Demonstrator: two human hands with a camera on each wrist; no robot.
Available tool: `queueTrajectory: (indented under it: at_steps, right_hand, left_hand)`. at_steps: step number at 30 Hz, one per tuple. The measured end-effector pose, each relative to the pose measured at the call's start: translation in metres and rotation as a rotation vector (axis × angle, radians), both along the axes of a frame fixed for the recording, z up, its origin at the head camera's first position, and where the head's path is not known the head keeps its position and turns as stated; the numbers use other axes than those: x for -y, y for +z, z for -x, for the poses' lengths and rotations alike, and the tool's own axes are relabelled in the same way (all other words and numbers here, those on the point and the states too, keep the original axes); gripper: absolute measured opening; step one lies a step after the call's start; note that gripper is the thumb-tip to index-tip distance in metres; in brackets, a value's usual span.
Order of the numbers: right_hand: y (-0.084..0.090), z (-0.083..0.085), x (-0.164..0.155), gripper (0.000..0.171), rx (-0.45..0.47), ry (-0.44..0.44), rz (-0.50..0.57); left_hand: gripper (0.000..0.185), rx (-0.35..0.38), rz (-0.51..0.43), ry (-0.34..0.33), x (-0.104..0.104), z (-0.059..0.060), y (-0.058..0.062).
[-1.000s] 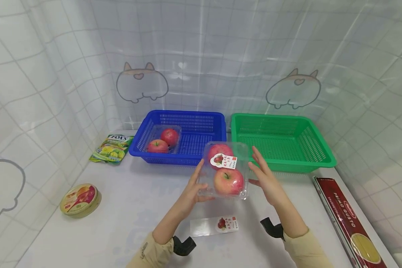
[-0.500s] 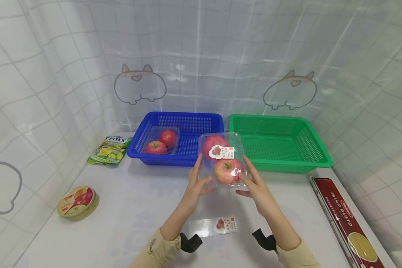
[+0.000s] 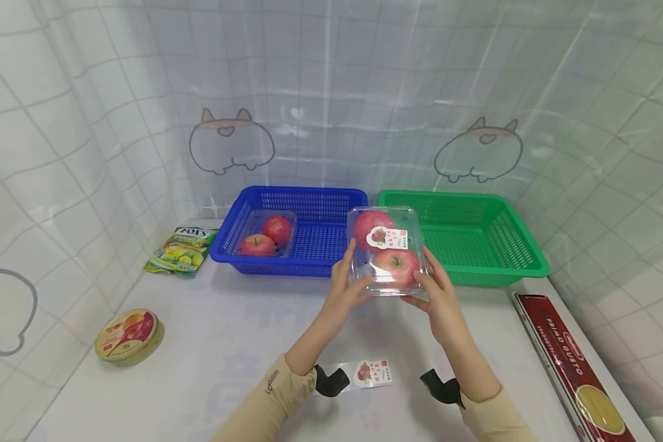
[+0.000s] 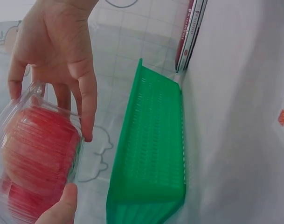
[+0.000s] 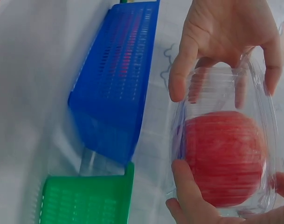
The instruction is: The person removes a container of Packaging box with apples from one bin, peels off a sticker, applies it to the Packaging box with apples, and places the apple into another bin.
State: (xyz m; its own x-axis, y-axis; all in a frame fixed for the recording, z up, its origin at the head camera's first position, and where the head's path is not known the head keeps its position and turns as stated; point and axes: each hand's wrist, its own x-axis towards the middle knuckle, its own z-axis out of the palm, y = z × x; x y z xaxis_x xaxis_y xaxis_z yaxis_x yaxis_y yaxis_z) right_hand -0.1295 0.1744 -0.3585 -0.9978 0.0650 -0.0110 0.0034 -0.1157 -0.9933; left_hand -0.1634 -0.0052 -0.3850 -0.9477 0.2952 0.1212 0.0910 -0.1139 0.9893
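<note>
Nearest the camera, a loose fruit label (image 3: 374, 372) lies flat on the white surface (image 3: 226, 344) between the two beige sleeves. Just beyond it, both hands hold a clear plastic clamshell (image 3: 387, 252) with two red apples inside, lifted off the surface. The left hand (image 3: 347, 290) grips its left edge, fingers (image 4: 88, 107) curled over the lid and thumb underneath. The right hand (image 3: 439, 294) grips its right edge in the same manner, its fingers (image 5: 179, 65) bent round the lid's rim and thumb against the base. The clamshell tilts toward the camera, its lid sticker facing up, and it hangs in front of the gap where the two baskets meet.

To the left, near the curtain, a round candy tin (image 3: 129, 336) sits on the surface. Along the right edge lies a long red spaghetti box (image 3: 571, 368). Farther back on the left rests a green Fox's candy bag (image 3: 181, 248). Behind the hands, the blue basket (image 3: 320, 202) holds a second clear clamshell of two apples (image 3: 262, 236) in its left part. Touching its right side stands the green basket (image 3: 530, 261). A tiled curtain with cat outlines hangs behind.
</note>
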Motion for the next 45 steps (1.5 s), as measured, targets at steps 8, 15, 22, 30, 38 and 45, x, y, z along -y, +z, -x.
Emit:
queueTrajectory:
  at_steps: [8, 15, 22, 30, 38, 45]
  right_hand:
    - [0.005, 0.011, -0.017, 0.052, 0.05, -0.095, 0.097]
    - [0.009, 0.019, -0.035, 0.05, 0.049, -0.166, 0.16]
    - [0.009, 0.033, -0.061, 0.049, -0.028, -0.257, 0.215]
    - [0.013, 0.05, -0.092, 0.05, 0.019, -0.26, 0.297]
    - [0.008, 0.072, -0.115, 0.05, 0.042, -0.305, 0.36]
    - [0.003, 0.093, -0.137, 0.048, 0.098, -0.403, 0.341]
  left_hand:
    - [0.076, -0.051, 0.089, -0.064, -0.019, 0.017, 0.005]
    - [0.07, -0.081, 0.166, -0.103, -0.031, 0.023, 0.006]
    - [0.067, -0.043, 0.239, -0.072, -0.037, 0.028, -0.006]
    - [0.068, 0.04, 0.285, -0.04, -0.047, 0.036, -0.028]
    - [0.069, 0.09, 0.263, 0.01, -0.055, 0.043, -0.041]
    - [0.069, 0.07, 0.286, 0.023, -0.056, 0.043, -0.043]
